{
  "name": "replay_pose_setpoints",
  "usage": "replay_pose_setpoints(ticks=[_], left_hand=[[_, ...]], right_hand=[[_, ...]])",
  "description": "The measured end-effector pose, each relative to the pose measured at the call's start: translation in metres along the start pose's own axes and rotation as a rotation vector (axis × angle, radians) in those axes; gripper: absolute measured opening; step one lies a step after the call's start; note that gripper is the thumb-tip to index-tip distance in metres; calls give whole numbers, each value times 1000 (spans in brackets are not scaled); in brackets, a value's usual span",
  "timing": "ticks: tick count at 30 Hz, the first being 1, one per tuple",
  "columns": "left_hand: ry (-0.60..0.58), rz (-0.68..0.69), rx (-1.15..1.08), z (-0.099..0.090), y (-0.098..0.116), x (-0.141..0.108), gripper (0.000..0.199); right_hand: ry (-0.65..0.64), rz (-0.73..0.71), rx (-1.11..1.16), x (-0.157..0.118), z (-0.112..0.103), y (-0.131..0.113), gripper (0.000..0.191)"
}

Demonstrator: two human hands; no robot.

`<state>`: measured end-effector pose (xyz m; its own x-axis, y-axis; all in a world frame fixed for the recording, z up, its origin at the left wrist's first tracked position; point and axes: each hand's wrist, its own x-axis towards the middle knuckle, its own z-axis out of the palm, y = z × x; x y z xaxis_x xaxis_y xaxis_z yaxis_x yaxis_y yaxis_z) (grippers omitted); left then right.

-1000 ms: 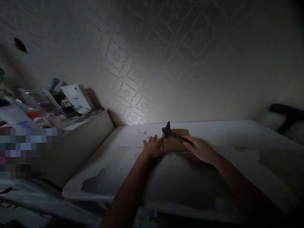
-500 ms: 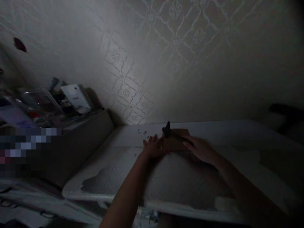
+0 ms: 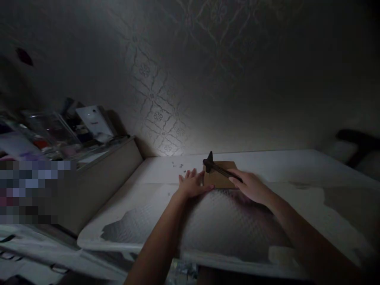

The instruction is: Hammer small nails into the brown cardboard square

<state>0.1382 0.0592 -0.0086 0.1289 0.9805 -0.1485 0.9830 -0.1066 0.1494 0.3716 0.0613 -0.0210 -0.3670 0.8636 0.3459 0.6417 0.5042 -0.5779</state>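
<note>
Both forearms come in from the bottom edge over a white table (image 3: 261, 162), its near part covered by a textured grey sheet (image 3: 219, 225). The left hand (image 3: 190, 185) lies spread at the near left corner of a small brown board (image 3: 219, 181): thumb along the near edge, index finger by the left side, the other fingers fanned out over the tabletop. That framing grip likely keeps the board from sliding. The right hand (image 3: 249, 184) is wrapped around the handle of a hammer (image 3: 219, 169), which slants over the board with its head at the left end, close to the left index finger. Holding the handle well back from the head presumably leaves room for a swing. The light is dim, so whether the head rests on the board or hangs just above it, I cannot tell. Beyond the left fingers, small dark bits (image 3: 180, 166) lie scattered on the table, within easy reach. Farther left, a cabinet (image 3: 113, 178) carries a clear case (image 3: 55, 128) and a white box (image 3: 93, 118), and behind everything rises the patterned wall (image 3: 166, 95)
</note>
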Motion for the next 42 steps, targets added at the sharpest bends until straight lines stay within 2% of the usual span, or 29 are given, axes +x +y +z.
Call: replay_pose_setpoints(ticks=[42], left_hand=[[11,14,2,3,-2,3,93]], right_hand=[[-11,10,4,0,0,0,37]])
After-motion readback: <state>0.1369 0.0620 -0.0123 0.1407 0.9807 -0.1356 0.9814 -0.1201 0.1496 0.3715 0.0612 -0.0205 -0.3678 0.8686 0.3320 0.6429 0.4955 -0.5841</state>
